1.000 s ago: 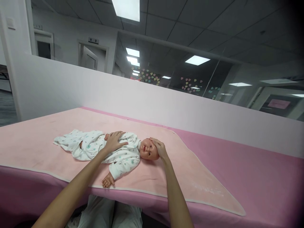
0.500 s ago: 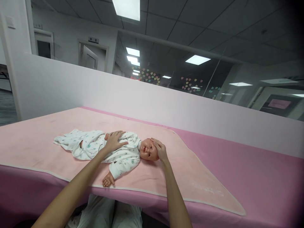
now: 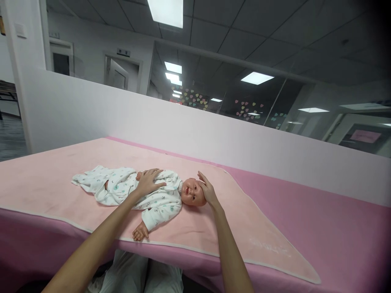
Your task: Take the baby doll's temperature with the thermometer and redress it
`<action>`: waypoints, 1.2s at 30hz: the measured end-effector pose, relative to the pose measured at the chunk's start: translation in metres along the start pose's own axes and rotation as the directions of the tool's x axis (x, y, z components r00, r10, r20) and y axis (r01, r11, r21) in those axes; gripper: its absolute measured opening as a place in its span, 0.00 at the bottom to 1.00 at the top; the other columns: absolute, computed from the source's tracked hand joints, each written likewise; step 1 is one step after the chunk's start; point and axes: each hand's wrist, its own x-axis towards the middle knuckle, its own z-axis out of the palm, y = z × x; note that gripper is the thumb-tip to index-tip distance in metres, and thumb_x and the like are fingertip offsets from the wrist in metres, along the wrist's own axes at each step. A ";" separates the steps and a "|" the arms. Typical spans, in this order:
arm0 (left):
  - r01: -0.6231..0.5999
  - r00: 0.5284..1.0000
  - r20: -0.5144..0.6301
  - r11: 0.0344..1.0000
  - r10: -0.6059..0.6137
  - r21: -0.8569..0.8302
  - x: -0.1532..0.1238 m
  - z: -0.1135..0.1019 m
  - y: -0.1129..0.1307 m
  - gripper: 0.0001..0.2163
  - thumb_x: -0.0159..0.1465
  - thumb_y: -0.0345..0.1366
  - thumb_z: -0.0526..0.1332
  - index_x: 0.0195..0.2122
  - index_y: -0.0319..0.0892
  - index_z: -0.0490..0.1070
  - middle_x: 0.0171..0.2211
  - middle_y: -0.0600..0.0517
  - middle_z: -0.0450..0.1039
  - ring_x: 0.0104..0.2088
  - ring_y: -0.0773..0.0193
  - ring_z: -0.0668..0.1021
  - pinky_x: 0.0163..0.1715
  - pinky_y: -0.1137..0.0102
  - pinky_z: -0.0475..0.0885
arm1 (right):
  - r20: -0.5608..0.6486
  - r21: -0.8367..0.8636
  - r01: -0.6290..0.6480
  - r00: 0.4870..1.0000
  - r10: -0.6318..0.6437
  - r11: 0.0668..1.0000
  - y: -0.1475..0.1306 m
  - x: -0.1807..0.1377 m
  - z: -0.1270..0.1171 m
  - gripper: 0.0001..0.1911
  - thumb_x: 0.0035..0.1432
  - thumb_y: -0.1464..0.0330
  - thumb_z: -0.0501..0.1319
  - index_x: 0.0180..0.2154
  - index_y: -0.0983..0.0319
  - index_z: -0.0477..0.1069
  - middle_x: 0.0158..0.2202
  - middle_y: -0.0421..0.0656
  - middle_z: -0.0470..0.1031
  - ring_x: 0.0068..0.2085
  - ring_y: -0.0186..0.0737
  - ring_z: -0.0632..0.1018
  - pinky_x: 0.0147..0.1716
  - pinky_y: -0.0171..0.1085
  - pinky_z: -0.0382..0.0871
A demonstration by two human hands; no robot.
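A baby doll (image 3: 165, 209) in a white printed outfit lies on its back across a pink blanket (image 3: 244, 232), its head to the right and its legs to the left. My left hand (image 3: 149, 182) rests flat on the doll's belly, fingers spread. Beside the top of the doll's head (image 3: 192, 193) is my right hand (image 3: 208, 190), its fingers stretched out and the palm side against or very near the crown. One doll hand (image 3: 140, 232) lies palm up near the blanket's front edge; the other shows just past my left hand.
The blanket lies over a pink table cover (image 3: 305, 203). A low white partition (image 3: 183, 126) with glass above it runs behind the table. My legs (image 3: 131, 272) are below the front edge. A doorway (image 3: 122, 75) stands in the background.
My right hand has shifted slightly off the doll's forehead toward the crown, its fingers lifting. The left hand stays on the belly. The view has moved slightly.
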 end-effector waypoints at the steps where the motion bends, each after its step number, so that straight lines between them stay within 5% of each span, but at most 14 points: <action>1: -0.002 1.000 0.000 1.000 0.002 -0.002 0.000 0.000 0.000 0.26 0.53 0.55 0.58 0.52 0.53 0.63 0.51 0.52 0.63 0.51 0.53 0.64 0.51 0.59 0.55 | 0.013 -0.030 0.016 1.000 -0.016 0.999 -0.001 0.002 -0.001 0.25 0.52 0.62 0.55 0.54 0.53 0.61 0.57 0.37 0.61 0.57 0.39 0.63 0.56 0.41 0.56; 9: 0.006 1.000 0.011 1.000 -0.006 0.006 0.000 -0.001 0.001 0.26 0.53 0.55 0.57 0.52 0.52 0.63 0.52 0.51 0.63 0.51 0.53 0.64 0.51 0.59 0.55 | 0.259 -0.066 -0.029 0.965 0.045 0.997 -0.009 0.017 -0.007 0.17 0.51 0.58 0.57 0.41 0.59 0.74 0.48 0.42 0.71 0.51 0.42 0.69 0.54 0.42 0.59; 24: 0.007 1.000 0.023 1.000 -0.007 -0.008 -0.001 -0.003 0.003 0.26 0.54 0.55 0.56 0.53 0.53 0.61 0.53 0.52 0.62 0.52 0.53 0.63 0.51 0.59 0.55 | 0.237 0.024 -0.130 0.964 0.121 0.991 -0.018 0.022 -0.006 0.16 0.48 0.58 0.60 0.34 0.61 0.76 0.44 0.44 0.74 0.48 0.45 0.72 0.51 0.43 0.62; 36: -0.003 1.000 0.004 1.000 0.003 -0.003 -0.001 0.000 0.000 0.26 0.54 0.55 0.57 0.53 0.53 0.61 0.52 0.52 0.63 0.52 0.54 0.64 0.50 0.59 0.56 | 0.213 0.016 -0.124 0.970 0.118 0.992 -0.009 0.026 -0.010 0.18 0.49 0.58 0.59 0.39 0.60 0.75 0.48 0.43 0.71 0.51 0.44 0.70 0.53 0.43 0.60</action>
